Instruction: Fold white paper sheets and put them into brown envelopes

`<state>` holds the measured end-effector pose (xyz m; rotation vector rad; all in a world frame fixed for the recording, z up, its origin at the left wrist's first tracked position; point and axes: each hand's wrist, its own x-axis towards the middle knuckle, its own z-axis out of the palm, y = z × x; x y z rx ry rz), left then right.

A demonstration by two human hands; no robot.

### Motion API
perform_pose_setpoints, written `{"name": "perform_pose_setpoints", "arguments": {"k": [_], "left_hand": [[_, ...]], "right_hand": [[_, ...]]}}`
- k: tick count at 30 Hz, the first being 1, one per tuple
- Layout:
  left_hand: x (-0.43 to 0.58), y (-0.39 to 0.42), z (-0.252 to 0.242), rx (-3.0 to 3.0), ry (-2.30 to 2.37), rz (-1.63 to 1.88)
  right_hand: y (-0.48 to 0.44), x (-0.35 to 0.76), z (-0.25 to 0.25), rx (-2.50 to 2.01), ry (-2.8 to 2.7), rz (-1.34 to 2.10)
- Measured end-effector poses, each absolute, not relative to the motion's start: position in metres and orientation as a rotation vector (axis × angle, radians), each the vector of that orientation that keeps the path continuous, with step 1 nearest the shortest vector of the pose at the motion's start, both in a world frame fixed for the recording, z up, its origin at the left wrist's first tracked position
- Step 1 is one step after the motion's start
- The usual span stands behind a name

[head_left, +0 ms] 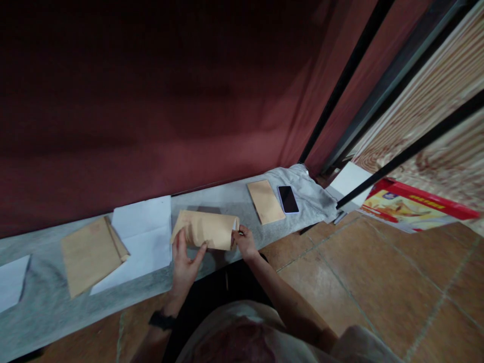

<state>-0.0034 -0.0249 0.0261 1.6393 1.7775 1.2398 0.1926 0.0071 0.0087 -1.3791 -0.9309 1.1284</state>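
A brown paper envelope (212, 228) is held just above the cloth-covered bench, its body bulging and its long side running left to right. My left hand (186, 259) grips its left part, thumb on the near face and fingers at the left end. At the right end, where a strip of white paper (236, 224) shows in the mouth, my right hand (245, 242) has its fingers closed on the edge. Whether those fingers also pinch the white paper is hidden. Just right of the hands lies a flat brown envelope (266, 201).
A phone (288, 199) lies near the bench's right end. Brown envelopes (88, 254) overlap white paper sheets (145, 232) on the left, with another white sheet (13, 282) farther left. A dark red panel (170, 126) rises behind the bench (45, 322). Black poles and a red box (416, 204) stand right.
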Motion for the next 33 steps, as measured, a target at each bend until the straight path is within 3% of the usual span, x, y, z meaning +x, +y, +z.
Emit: {"name": "perform_pose_setpoints", "arguments": {"k": [2,4,8,14,22,33], "left_hand": [[0.008,-0.035,0.025,1.012,1.721,1.387],[0.024,-0.043,0.026,0.508,1.479,1.261],[0.057,-0.049,0.031,0.199,1.081,1.042],[0.068,-0.04,0.03,0.267,1.072,1.154],[0.042,-0.011,0.031,0.769,1.396,1.041],[0.026,0.012,0.007,0.793,1.591,0.882]], "right_hand": [[0.007,0.189,0.007,-1.347,-0.843,1.156],[0.004,0.183,0.007,-1.313,-0.776,1.188],[-0.003,0.17,0.006,-1.262,-0.708,1.25],[-0.008,0.173,0.005,-1.23,-0.697,1.296],[-0.002,0.186,-0.005,-1.262,-0.747,1.285],[0.003,0.208,-0.031,-1.401,-1.116,1.067]]}}
